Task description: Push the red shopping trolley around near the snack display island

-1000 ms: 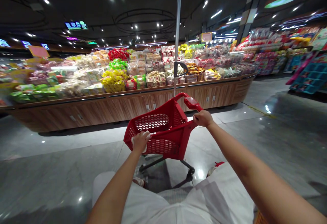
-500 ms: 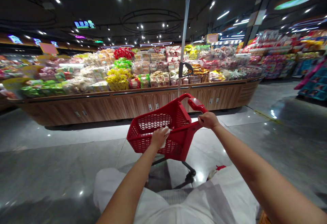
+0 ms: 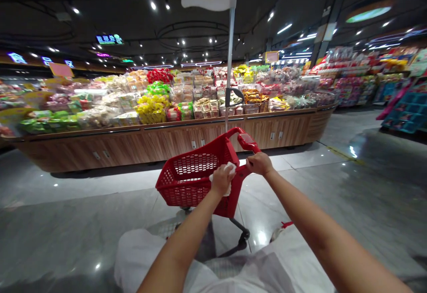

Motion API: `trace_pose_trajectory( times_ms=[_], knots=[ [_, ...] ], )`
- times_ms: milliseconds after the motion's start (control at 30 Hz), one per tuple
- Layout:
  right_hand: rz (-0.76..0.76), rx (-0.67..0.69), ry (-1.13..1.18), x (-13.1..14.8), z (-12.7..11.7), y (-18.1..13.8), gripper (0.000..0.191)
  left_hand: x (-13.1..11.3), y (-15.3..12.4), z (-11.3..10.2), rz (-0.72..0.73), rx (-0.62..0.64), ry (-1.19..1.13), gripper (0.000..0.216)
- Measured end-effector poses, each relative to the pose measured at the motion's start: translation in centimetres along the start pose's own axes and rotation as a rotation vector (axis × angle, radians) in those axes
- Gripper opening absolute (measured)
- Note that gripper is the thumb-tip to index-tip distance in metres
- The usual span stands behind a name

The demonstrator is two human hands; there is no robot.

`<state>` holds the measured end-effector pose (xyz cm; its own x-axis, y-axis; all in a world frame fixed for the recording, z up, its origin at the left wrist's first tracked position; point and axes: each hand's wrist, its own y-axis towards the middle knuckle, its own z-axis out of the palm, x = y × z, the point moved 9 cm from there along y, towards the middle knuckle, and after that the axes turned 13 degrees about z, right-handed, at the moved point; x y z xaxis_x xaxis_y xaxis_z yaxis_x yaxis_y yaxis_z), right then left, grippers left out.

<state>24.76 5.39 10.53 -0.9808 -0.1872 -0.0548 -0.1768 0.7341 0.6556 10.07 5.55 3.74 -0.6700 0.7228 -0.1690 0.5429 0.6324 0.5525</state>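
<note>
A small red shopping cart point(image 3: 191, 179) with an empty perforated basket stands on the shiny grey floor in front of me. My left hand point(image 3: 220, 179) is closed on a white cloth point(image 3: 228, 169) and presses it against the basket's near rim, close to the handle. My right hand point(image 3: 259, 164) is wrapped round the cart's red handle point(image 3: 247, 142) at the right. A metal pole point(image 3: 229, 61) with a white flag rises from the cart.
A long wooden display island point(image 3: 167, 139) heaped with packaged snacks runs across the view beyond the cart. More stocked shelves point(image 3: 350, 75) and blue crates point(image 3: 405, 108) stand at the right. Grey tiled floor point(image 3: 66, 221) stretches to the left and right.
My left hand with the cloth has slid along the basket rim from the left side toward the handle. The right hand has kept its grip, and the cart has shifted slightly.
</note>
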Motion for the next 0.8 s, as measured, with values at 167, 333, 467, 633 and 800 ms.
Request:
trace_pose_trajectory(
  times_ms=[167,333,467,633,800],
  knots=[
    [-0.019,0.003,-0.002,0.0,0.3,0.1,0.032,-1.6,1.0,-0.2,0.081,-0.044,-0.044,0.032],
    [-0.046,-0.001,-0.007,-1.3,0.4,-0.2,0.03,9.6,-8.5,-3.7,-0.118,0.104,0.148,0.029],
    [-0.052,-0.023,-0.007,-2.2,0.3,-0.7,0.031,17.0,-15.2,-7.5,-0.265,0.186,0.333,0.029],
    [-0.067,-0.062,0.034,-2.4,0.1,-0.9,0.031,14.8,-13.6,-6.7,-0.348,0.198,0.432,0.035],
    [-0.034,-0.053,0.005,-2.1,0.3,-0.6,0.032,3.2,-3.7,-0.8,-0.192,0.137,0.241,0.033]
  ],
)
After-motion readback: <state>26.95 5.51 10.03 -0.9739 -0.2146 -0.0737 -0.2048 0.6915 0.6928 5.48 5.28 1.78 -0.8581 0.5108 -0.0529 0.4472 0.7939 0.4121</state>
